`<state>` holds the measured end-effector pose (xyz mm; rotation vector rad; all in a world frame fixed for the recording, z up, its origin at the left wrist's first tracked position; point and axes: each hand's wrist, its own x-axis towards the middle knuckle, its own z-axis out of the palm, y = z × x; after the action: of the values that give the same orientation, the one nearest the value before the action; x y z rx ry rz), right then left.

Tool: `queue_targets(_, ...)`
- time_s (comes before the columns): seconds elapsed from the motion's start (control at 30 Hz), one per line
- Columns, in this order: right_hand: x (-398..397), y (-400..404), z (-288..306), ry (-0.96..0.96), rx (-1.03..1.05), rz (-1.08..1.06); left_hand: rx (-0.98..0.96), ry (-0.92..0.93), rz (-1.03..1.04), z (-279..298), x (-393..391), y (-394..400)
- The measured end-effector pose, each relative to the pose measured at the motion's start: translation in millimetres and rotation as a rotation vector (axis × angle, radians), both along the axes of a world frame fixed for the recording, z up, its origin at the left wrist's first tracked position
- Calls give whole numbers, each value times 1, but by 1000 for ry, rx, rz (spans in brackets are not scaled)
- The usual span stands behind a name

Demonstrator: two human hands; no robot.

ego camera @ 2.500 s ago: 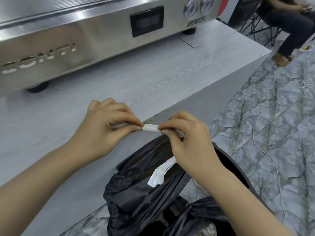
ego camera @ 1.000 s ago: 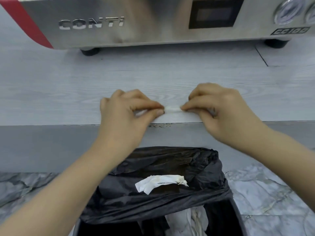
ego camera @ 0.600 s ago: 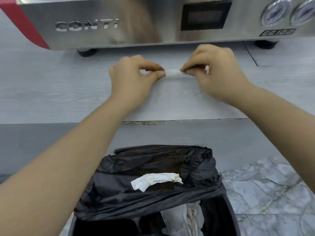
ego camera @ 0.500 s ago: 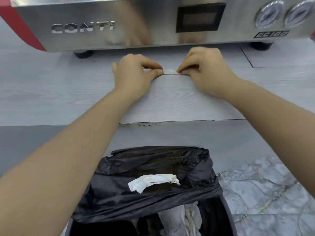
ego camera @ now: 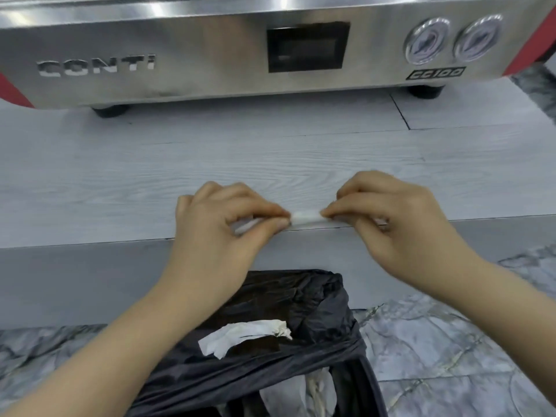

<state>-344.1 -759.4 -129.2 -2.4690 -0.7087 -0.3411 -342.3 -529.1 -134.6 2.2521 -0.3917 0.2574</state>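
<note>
Hands retreated to tabletop's [ego camera: 120, 182] near edge; left hand [ego camera: 222, 233], right hand [ego camera: 400, 224] fingers pinch paper roll [ego camera: 307, 218]; overpulling could tear it.

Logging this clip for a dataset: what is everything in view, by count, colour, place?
white strip: one, white, between both hands over the counter's edge
coffee machine: one, steel with red ends, back of the counter
display: one, black, machine's front
gauges: two, silver, right of the display
counter: one, pale grey wood grain, under the machine
bin bag: one, black, below the counter's edge
paper scrap: one, white, lying on the bin bag
floor: one, grey marble pattern, around the bin bag
left hand: one, bare, pinches the strip's left end
right hand: one, bare, pinches the strip's right end
</note>
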Motion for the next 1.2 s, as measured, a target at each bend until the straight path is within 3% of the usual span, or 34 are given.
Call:
queue_targets(0.17,60,-45,13,-150,18,-156,-60,-45,82,7,64,-64)
queue_targets(0.37,116,-112,9,-279,-98,-312,120,-107,241,5,125,-164)
queue_targets(0.53,131,-138,-3,-260,-185,-403,216,-139,280,-4,139,-204)
queue_targets(0.83,97,-159,-3,-102,-145,-473,128,37,21,-1,143,-209)
queue_targets(1.07,1,-155,-3,-27,-73,-402,73,-46,-267,-4,63,-180)
queue_targets(1.2,-2,-169,13,21,-129,-353,95,-61,-298,2,60,-193)
